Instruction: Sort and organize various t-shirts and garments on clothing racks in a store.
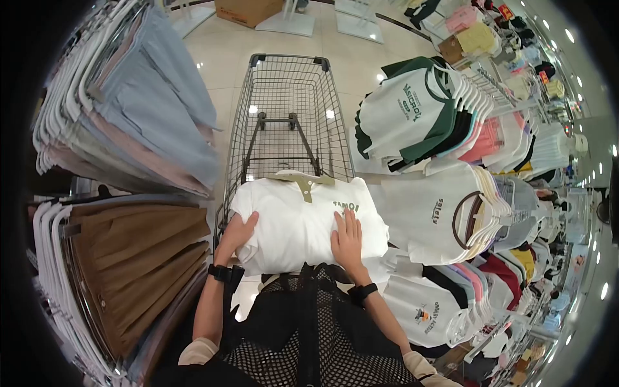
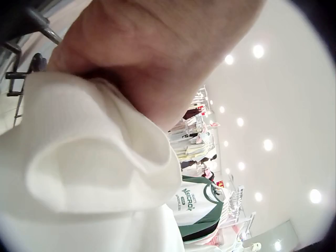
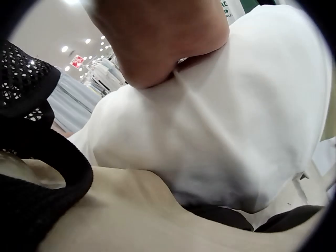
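A white shirt [image 1: 290, 226] with an olive collar and placket lies folded across the near end of the cart, in front of the person's body. The left hand [image 1: 240, 231] is at the shirt's left edge, its thumb on top; its other fingers are hidden. On the right part of the shirt, just below the green lettering, the right hand [image 1: 347, 237] rests flat with fingers extended. White cloth [image 2: 94, 157] bunches beside the left hand [image 2: 147, 47] in the left wrist view. In the right wrist view the right hand [image 3: 163, 42] touches the white cloth [image 3: 173, 126].
The wire cart [image 1: 290, 90] extends forward over the tiled floor. Blue trousers [image 1: 155, 90] and a brown garment [image 1: 142, 258] hang on the left. Shirts on hangers [image 1: 412, 109] line the right side, one of them white with dark green sleeves. A cardboard box [image 1: 248, 9] stands beyond the cart.
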A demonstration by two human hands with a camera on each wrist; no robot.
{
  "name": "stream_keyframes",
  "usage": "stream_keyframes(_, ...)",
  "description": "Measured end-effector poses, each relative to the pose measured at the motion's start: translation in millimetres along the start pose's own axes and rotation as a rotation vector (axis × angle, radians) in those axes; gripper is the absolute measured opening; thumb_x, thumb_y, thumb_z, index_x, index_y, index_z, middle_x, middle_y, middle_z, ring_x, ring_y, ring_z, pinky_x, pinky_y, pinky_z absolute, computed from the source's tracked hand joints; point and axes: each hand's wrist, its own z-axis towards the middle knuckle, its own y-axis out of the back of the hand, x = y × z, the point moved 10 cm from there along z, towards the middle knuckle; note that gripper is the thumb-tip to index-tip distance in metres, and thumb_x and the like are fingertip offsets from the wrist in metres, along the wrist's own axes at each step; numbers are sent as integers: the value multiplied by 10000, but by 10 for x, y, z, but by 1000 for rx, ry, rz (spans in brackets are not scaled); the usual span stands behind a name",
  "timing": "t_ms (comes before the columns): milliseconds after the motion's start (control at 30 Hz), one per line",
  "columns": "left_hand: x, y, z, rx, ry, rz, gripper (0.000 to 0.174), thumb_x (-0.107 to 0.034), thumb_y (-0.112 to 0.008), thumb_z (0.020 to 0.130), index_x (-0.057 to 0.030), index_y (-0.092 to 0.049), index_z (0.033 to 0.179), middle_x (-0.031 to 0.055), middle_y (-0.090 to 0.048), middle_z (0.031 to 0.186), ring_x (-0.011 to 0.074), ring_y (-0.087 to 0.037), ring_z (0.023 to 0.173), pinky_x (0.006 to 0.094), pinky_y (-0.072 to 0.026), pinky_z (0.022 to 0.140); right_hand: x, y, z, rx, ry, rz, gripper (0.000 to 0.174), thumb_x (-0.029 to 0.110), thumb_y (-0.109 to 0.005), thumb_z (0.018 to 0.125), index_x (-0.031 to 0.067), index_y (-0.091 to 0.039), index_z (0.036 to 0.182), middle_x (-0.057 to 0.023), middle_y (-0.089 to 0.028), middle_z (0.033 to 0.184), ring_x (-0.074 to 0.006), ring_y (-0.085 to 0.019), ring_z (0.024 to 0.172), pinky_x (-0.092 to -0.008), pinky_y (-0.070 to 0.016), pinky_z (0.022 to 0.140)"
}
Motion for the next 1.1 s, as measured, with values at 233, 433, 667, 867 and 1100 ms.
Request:
stream_keyframes(233, 76, -17, 48, -47, 3, 35, 600, -409, -617, 1077, 121, -628, 1359, 322, -724, 1273, 450, -692, 1219, 443, -509, 1057, 3, 74, 50, -39, 7, 28, 579, 112, -596, 965, 36, -540, 1536, -257, -447, 1639, -440, -374, 1555, -571, -277, 1283)
stream_keyframes(433, 130, -20, 50, -136, -40, -49, 605, -418, -647, 1065, 126, -644, 1331, 314, -740, 1239, 427, -715, 1183, 440, -525, 1030, -28, 87, 139, -33, 71, 118, 562, 92, -611, 962, 31, -552, 1517, -244, -476, 1618, -430, -396, 1542, -558, -285, 1288)
stream_keyframes(667, 7, 104, 34, -219, -160, -89, 566, -367, -676, 1053, 111, -644, 1355, 305, -730, 1281, 360, -705, 1219, 422, -516, 1053, -6, 263, 160, 63, 173, 335, 371, 159, -680, 1001, 60, -660, 1358, -216, -578, 1528, -420, -519, 1438, -498, -402, 1228)
stream_keyframes(867, -453, 204, -537, -258, -22, 172, 869, -250, -729, 993, 43, -250, 1656, 389, -509, 1530, 467, -538, 1416, 455, -426, 1184, -445, 639, -305, 62, 163, 408, 333, 154, -679, 999, 83, -685, 1325, -181, -634, 1474, -381, -560, 1402, -478, -444, 1183)
stream_keyframes(1100, -2080, -1461, -1544, 16, -521, 422, 491, -109, -666, 1021, -20, -571, 1495, 190, -638, 1472, 355, -614, 1361, 429, -458, 1162, -1712, 1638, -1222, -209, -142, 661, 283, 161, -655, 1023, 47, -677, 1281, -189, -672, 1336, -383, -594, 1326, -451, -470, 1125)
